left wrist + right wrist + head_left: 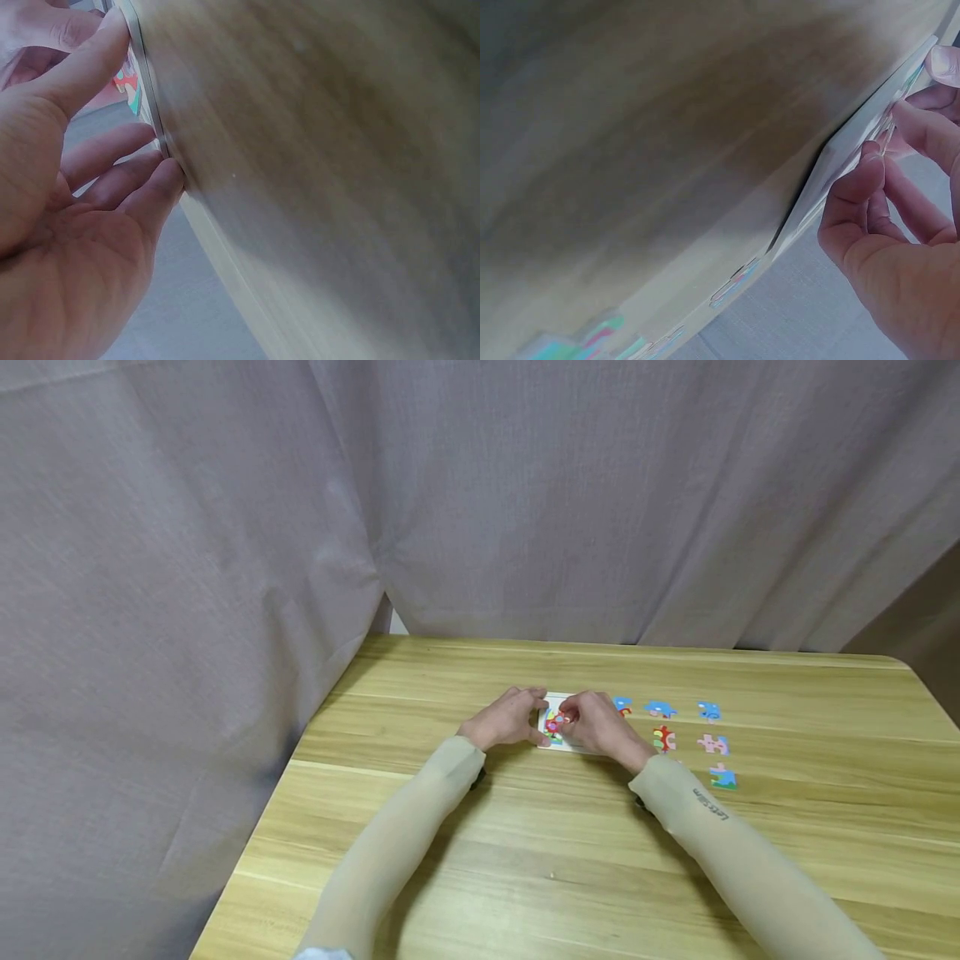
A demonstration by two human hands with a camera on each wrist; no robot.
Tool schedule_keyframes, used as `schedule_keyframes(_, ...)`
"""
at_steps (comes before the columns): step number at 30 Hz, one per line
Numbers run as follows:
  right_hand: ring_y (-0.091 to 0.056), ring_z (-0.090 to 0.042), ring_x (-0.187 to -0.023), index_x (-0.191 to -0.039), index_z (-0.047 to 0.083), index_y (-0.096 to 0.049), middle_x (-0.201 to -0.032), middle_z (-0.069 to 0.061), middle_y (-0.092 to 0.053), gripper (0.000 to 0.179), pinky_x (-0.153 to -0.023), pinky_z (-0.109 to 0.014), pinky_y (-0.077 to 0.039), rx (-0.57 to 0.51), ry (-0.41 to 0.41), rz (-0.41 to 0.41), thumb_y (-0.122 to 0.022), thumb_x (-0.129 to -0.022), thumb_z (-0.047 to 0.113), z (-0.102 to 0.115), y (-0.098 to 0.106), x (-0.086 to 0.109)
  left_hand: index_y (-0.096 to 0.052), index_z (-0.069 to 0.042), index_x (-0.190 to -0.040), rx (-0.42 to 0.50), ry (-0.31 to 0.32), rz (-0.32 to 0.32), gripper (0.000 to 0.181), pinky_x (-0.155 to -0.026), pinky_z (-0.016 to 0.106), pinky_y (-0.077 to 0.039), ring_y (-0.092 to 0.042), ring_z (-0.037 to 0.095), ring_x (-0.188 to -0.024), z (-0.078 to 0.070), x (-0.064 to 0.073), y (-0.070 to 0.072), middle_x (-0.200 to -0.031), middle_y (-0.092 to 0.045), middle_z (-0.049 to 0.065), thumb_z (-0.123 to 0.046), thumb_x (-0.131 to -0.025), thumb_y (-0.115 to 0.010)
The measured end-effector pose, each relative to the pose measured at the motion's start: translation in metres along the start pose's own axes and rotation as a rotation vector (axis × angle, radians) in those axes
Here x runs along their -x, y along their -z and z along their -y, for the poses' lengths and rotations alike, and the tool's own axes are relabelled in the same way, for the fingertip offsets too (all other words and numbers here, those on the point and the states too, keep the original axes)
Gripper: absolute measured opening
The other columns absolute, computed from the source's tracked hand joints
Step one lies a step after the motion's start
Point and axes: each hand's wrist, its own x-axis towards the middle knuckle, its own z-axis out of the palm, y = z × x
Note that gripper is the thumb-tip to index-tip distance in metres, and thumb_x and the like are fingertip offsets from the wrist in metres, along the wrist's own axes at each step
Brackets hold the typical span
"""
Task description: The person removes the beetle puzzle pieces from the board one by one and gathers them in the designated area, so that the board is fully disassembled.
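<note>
A white puzzle board (557,697) lies on the table, with colourful pieces (552,727) at its left end. My left hand (508,718) holds the board's left end, index finger at the far side and thumb at the near side. In the left wrist view its fingertips (171,174) rest right at the board's edge. Over the board my right hand (600,727) pinches a thin puzzle piece (889,139) between thumb and fingers, seen nearly edge-on in the right wrist view. The right hand hides much of the board.
Loose puzzle pieces lie in rows on the wooden table (480,860) to the right: blue ones (660,709) at the back, a red one (663,739), a pink one (714,744) and a blue-green one (723,777). A grey curtain (525,510) hangs behind the table.
</note>
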Motion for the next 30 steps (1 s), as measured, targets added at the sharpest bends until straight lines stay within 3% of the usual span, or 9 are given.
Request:
schedule_keyframes(7, -0.069, -0.025, -0.089, -0.117, -0.009, -0.078, -0.105, -0.021, -0.080, 0.030, -0.082, -0.044, -0.061, 0.048, -0.028, 0.021, -0.077, -0.089, 0.003, 0.004, 0.001, -0.001, -0.058, -0.010, -0.158, 0.024, 0.010, 0.007, 0.072, -0.138, 0.043, -0.031, -0.038, 0.033, -0.164, 0.000, -0.001, -0.001, -0.179, -0.037, 0.004, -0.034, -0.095, -0.086)
schedule_keyframes(17, -0.071, -0.027, -0.091, -0.119, -0.008, -0.078, -0.106, -0.020, -0.081, 0.031, -0.084, -0.046, -0.062, 0.040, -0.033, -0.018, -0.076, -0.091, 0.006, -0.001, 0.002, 0.004, -0.058, -0.014, -0.158, 0.031, 0.034, 0.028, 0.072, -0.137, 0.045, -0.034, -0.037, 0.030, -0.164, -0.002, -0.001, -0.001, -0.181, -0.034, 0.000, -0.035, -0.096, -0.086)
schedule_keyframes(30, -0.070, -0.026, -0.088, -0.114, -0.007, -0.080, -0.102, -0.021, -0.077, 0.028, -0.076, -0.035, -0.055, 0.019, -0.006, -0.092, -0.081, -0.091, 0.008, -0.010, 0.020, 0.019, -0.057, -0.013, -0.159, 0.046, 0.063, 0.044, 0.073, -0.137, 0.046, -0.033, -0.036, 0.028, -0.164, -0.002, 0.001, 0.001, -0.181, -0.031, -0.003, -0.035, -0.095, -0.086)
